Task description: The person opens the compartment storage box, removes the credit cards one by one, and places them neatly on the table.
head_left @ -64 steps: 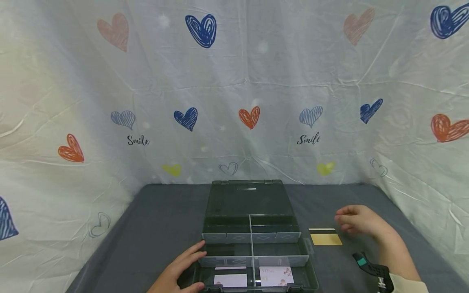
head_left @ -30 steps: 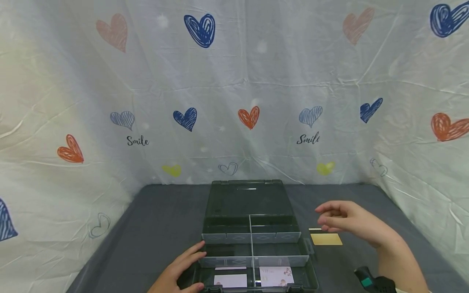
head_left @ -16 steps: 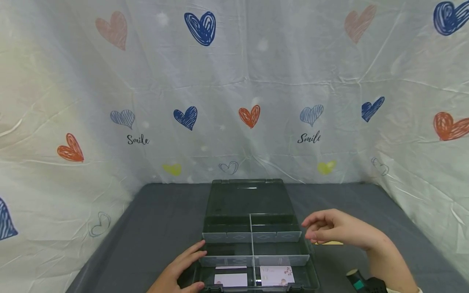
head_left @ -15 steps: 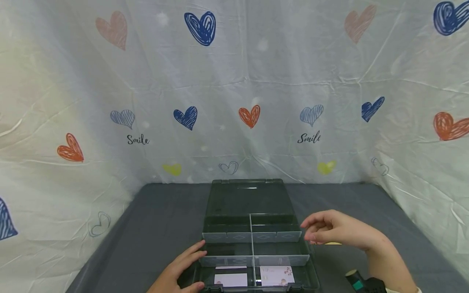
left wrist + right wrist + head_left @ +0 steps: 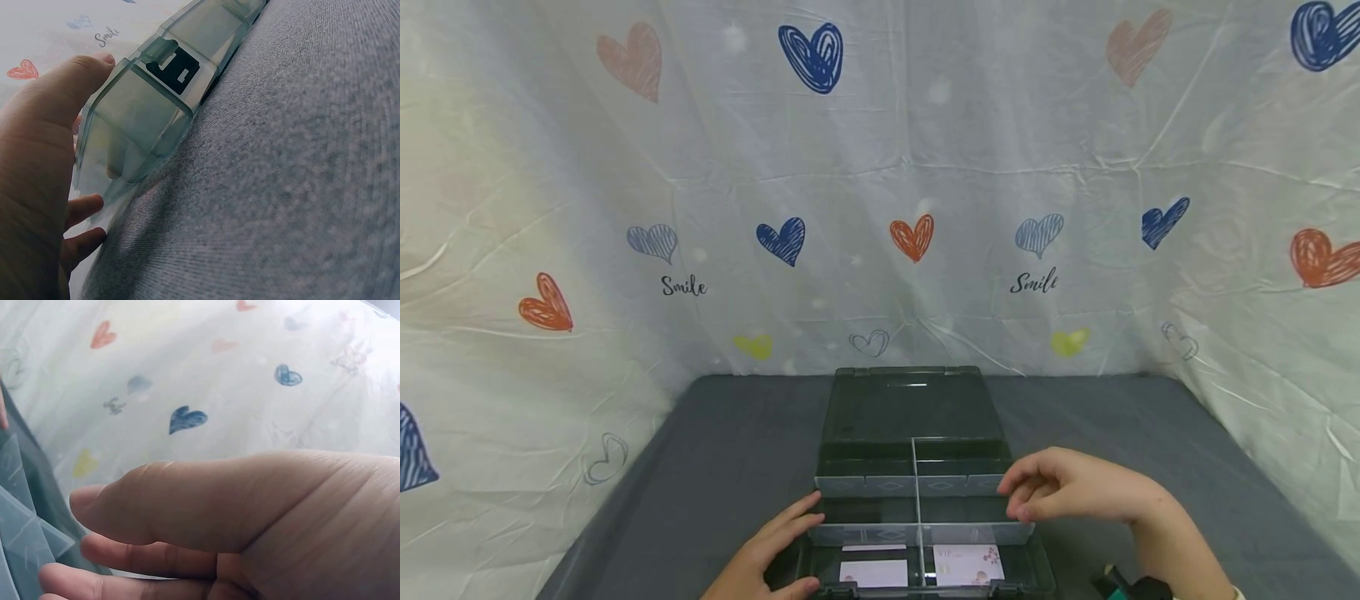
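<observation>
A dark translucent plastic box with its lid folded back lies at the front of the table. Dividers split it into compartments. In the front left compartment is a white card with a dark stripe; the front right one holds a white VIP card. My left hand rests against the box's left side, thumb at the front corner. Over the box's right edge is my right hand, fingers loosely curled, nothing visible between thumb and fingers in the right wrist view. A yellow card is hidden behind it.
Grey cloth covers the table. A white curtain with printed hearts hangs behind and at both sides. Two dark latches stand at the box's front, one of them the black latch in the left wrist view.
My right hand has moved left and down from beside the yellow card to above the box's right edge, hiding the card from view. The left hand and box have stayed put.
</observation>
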